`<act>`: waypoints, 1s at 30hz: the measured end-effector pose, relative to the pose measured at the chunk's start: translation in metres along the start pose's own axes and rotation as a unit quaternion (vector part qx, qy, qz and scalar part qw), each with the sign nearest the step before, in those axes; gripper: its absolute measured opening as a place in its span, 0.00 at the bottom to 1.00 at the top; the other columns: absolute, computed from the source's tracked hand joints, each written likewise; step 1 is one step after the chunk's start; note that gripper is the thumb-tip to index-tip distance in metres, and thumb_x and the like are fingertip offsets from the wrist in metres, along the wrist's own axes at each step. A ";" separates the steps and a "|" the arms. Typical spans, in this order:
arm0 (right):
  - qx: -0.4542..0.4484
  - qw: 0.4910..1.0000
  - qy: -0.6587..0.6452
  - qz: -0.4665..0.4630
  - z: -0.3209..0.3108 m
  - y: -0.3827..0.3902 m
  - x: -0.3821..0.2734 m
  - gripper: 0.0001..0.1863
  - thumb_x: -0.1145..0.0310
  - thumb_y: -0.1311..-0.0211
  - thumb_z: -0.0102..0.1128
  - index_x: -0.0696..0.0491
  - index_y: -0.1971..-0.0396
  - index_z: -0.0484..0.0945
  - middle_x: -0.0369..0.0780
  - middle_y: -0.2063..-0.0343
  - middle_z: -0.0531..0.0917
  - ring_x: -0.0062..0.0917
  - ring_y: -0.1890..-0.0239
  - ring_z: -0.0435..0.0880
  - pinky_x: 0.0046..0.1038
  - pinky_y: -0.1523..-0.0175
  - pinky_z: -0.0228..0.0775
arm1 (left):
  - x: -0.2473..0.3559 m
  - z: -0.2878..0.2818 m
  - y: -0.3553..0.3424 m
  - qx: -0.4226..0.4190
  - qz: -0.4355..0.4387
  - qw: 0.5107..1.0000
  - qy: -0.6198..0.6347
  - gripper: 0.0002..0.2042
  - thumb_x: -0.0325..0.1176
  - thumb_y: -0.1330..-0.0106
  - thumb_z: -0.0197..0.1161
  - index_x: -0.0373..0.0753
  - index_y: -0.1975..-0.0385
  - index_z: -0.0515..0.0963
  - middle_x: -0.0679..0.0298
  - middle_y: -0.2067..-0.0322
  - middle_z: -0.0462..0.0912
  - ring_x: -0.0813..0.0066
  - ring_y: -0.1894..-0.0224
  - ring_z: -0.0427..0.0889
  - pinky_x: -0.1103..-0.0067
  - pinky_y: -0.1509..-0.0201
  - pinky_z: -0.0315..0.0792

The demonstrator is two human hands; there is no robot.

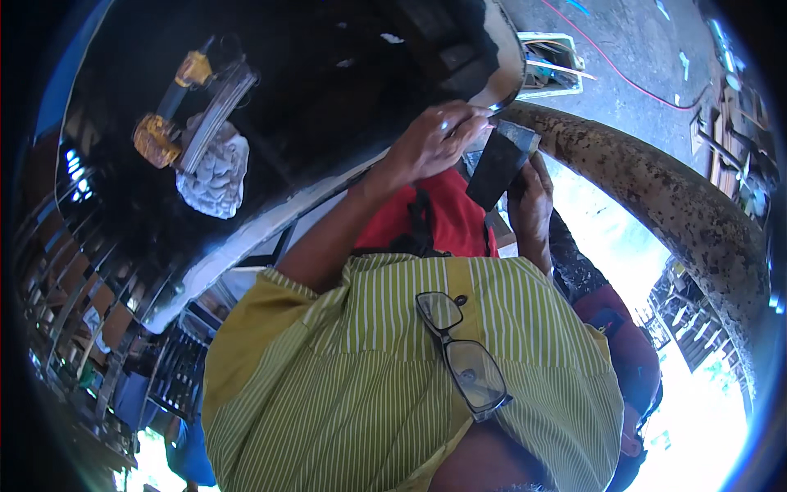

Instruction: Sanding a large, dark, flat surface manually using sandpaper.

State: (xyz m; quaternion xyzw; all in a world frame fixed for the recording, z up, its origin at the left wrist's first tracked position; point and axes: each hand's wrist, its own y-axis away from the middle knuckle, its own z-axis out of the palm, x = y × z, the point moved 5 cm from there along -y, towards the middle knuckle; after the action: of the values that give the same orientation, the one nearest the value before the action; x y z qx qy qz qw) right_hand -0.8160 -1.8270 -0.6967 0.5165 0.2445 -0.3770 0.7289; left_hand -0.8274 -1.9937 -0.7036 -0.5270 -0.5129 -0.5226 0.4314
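My right hand point(531, 201) is closed on a dark flat rectangular block point(498, 166), its thumb and fingers along one edge. The block hangs beside the rounded corner of a glossy black tabletop point(344, 90) with a pale edge. My left hand point(437, 141) is beside that corner, close to the block. Its fingers are pinched together, and whatever is between them is hidden. A crumpled white cloth point(215, 176) lies on the left of the tabletop. Against it rests a yellow-and-black tool point(156, 139) with a long grey strip.
A pale open box point(566, 53) of scraps stands beyond the corner. A thick mottled, curved piece point(648, 168) arches across the right. A red cord point(611, 70) runs over the grey floor. Another person point(615, 328) is close at my right, and slatted wooden pieces point(74, 312) stand left.
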 end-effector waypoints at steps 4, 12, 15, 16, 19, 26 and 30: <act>-0.024 0.995 0.096 -0.021 0.015 -0.004 0.003 0.14 0.81 0.51 0.47 0.61 0.61 0.70 0.42 0.62 0.74 0.25 0.61 0.74 0.21 0.60 0.68 | 0.012 -0.005 0.056 0.067 -0.088 0.994 0.018 0.14 0.37 0.44 0.53 0.31 0.64 0.72 0.53 0.68 0.76 0.61 0.65 0.76 0.76 0.61 0.68; -0.139 0.985 0.059 0.084 0.046 -0.004 0.033 0.14 0.70 0.41 0.42 0.59 0.58 0.68 0.40 0.63 0.73 0.20 0.61 0.72 0.20 0.55 0.64 | -0.008 0.003 0.089 0.146 -0.231 0.957 0.094 0.16 0.32 0.47 0.56 0.33 0.59 0.67 0.47 0.66 0.74 0.60 0.66 0.76 0.74 0.61 0.70; -0.136 0.981 0.119 0.070 0.053 -0.002 0.035 0.14 0.68 0.39 0.40 0.59 0.58 0.67 0.38 0.65 0.73 0.18 0.63 0.71 0.19 0.55 0.62 | -0.003 -0.002 0.093 0.217 -0.201 0.953 0.072 0.20 0.30 0.49 0.58 0.34 0.56 0.63 0.46 0.69 0.74 0.59 0.67 0.76 0.73 0.62 0.70; -0.136 0.975 0.170 0.047 0.056 -0.001 0.034 0.14 0.67 0.39 0.40 0.60 0.59 0.67 0.38 0.65 0.73 0.18 0.63 0.71 0.19 0.56 0.62 | -0.001 -0.004 0.095 0.236 -0.203 0.948 0.064 0.20 0.30 0.49 0.58 0.34 0.56 0.63 0.46 0.69 0.74 0.59 0.67 0.76 0.73 0.62 0.70; -0.160 0.955 0.252 0.003 0.068 0.003 0.030 0.14 0.66 0.39 0.41 0.61 0.59 0.66 0.38 0.66 0.74 0.20 0.64 0.71 0.19 0.57 0.62 | -0.001 -0.003 0.100 0.224 -0.247 0.939 0.081 0.20 0.30 0.49 0.59 0.34 0.56 0.63 0.48 0.68 0.74 0.59 0.67 0.76 0.73 0.62 0.71; -0.233 0.877 0.417 -0.049 0.083 0.000 0.031 0.12 0.69 0.42 0.47 0.59 0.60 0.66 0.41 0.67 0.73 0.20 0.66 0.72 0.20 0.63 0.66 | 0.007 -0.033 0.155 0.353 -0.112 0.868 -0.332 0.23 0.32 0.51 0.60 0.33 0.53 0.65 0.48 0.53 0.66 0.54 0.48 0.64 0.67 0.48 0.61; -0.175 0.906 0.383 -0.050 0.064 -0.019 0.028 0.14 0.67 0.42 0.49 0.60 0.60 0.68 0.40 0.69 0.74 0.19 0.67 0.71 0.19 0.63 0.65 | -0.035 -0.074 0.245 0.409 -0.312 0.702 -0.492 0.14 0.36 0.44 0.53 0.39 0.60 0.73 0.46 0.44 0.51 0.46 0.40 0.45 0.54 0.41 0.41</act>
State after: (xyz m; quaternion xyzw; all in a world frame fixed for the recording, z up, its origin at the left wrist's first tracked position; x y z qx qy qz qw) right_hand -0.8164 -1.8987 -0.7064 0.4728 0.5925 -0.1371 0.6376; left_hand -0.5904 -2.0951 -0.7128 -0.2911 -0.9506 -0.0326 0.1026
